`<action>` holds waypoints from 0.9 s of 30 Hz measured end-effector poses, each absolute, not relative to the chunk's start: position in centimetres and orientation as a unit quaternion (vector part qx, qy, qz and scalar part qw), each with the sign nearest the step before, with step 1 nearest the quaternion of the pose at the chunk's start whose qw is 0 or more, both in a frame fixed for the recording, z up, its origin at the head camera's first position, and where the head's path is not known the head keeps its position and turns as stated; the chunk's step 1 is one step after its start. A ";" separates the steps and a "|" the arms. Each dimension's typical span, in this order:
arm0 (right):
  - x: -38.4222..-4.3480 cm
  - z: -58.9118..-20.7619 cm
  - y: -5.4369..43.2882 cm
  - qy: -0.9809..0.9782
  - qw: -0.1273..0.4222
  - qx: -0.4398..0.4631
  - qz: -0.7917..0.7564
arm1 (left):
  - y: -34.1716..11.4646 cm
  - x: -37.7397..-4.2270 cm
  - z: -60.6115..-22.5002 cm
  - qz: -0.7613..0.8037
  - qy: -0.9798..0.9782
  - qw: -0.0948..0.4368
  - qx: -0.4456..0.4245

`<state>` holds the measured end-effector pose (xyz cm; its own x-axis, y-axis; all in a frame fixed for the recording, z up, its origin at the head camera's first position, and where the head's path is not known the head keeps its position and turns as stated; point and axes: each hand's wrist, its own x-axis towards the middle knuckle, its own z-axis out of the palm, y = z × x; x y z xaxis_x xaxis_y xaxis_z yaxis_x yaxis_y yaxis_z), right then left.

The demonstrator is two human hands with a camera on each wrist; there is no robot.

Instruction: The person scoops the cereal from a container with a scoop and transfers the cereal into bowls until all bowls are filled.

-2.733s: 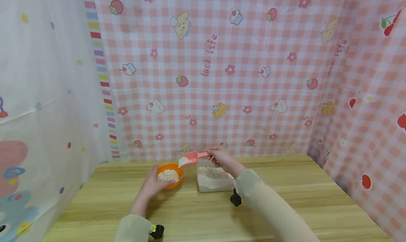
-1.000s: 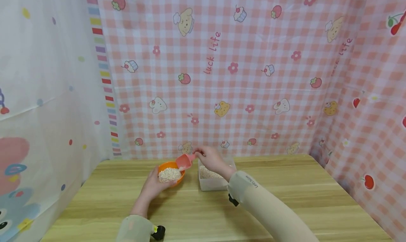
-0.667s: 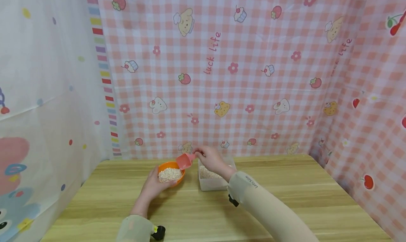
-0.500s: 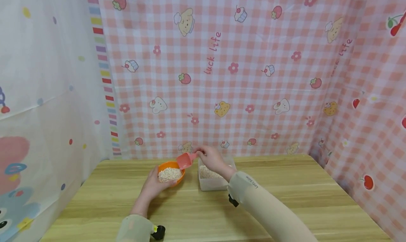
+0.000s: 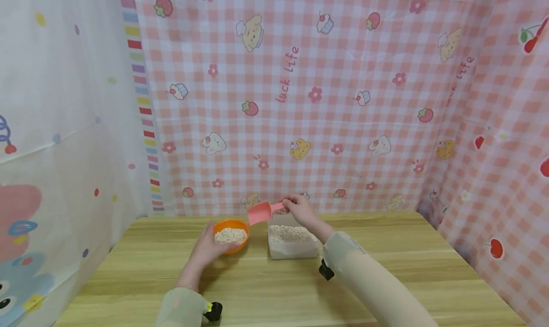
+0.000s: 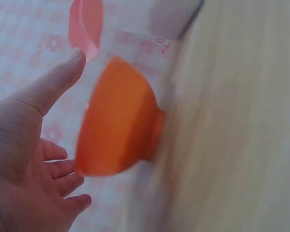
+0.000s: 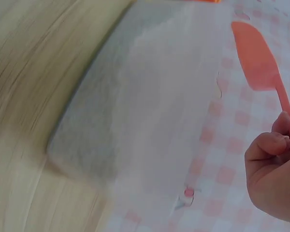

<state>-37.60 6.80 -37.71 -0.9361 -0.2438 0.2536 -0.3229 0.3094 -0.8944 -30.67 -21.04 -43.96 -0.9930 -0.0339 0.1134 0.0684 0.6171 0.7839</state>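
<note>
An orange bowl [image 5: 239, 247] of pale grain-like flakes [image 5: 230, 235] stands upright on the table. My left hand [image 5: 205, 247] is around its left side, thumb toward the near rim. In the left wrist view, the fingers are spread and relaxed beside the bowl [image 6: 118, 121], not gripping it. My right hand [image 5: 303, 213] grips the handle of a pink scoop [image 5: 259, 213], raised between the bowl and a translucent box [image 5: 293, 250]. No flakes show in the scoop. More flakes fill the box, and the right wrist view shows its side wall [image 7: 96, 111].
The wooden table [image 5: 266, 293] reaches back to a pink checked curtain [image 5: 334, 122]. A white patterned curtain [image 5: 86, 174] hangs on the left. Black wrist cameras show beneath each wrist, including the left one [image 5: 213, 311].
The scoop held flakes, then tipped over the bowl's right rim. Now it has moved away to the right, without visible flakes. The left hand has loosened around the bowl, which stays in place.
</note>
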 end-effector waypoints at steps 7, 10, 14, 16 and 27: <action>-37.6 -37.7 10.1 -0.816 0.032 0.152 0.556 | -19.8 -31.1 -42.0 -0.423 -0.901 0.084 -0.039; -37.6 -37.6 11.4 -0.820 0.031 0.149 0.552 | -18.8 -31.1 -41.2 -0.419 -0.901 0.100 -0.058; -37.6 -37.3 13.1 -0.835 0.028 0.158 0.527 | -16.9 -30.9 -40.4 -0.417 -0.899 0.111 -0.079; -37.6 -37.1 13.9 -0.845 0.031 0.170 0.506 | -15.8 -30.8 -40.3 -0.418 -0.897 0.111 -0.087; -37.8 -36.6 16.9 -0.885 0.067 0.204 0.413 | -10.6 -31.5 -42.6 -0.438 -0.884 0.079 -0.141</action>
<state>-37.76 16.93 -36.64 -0.9078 -0.3050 0.2877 -0.4164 0.5760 -0.7035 -31.47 -10.58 -42.62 -0.9480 0.1797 0.2627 0.3178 0.5769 0.7524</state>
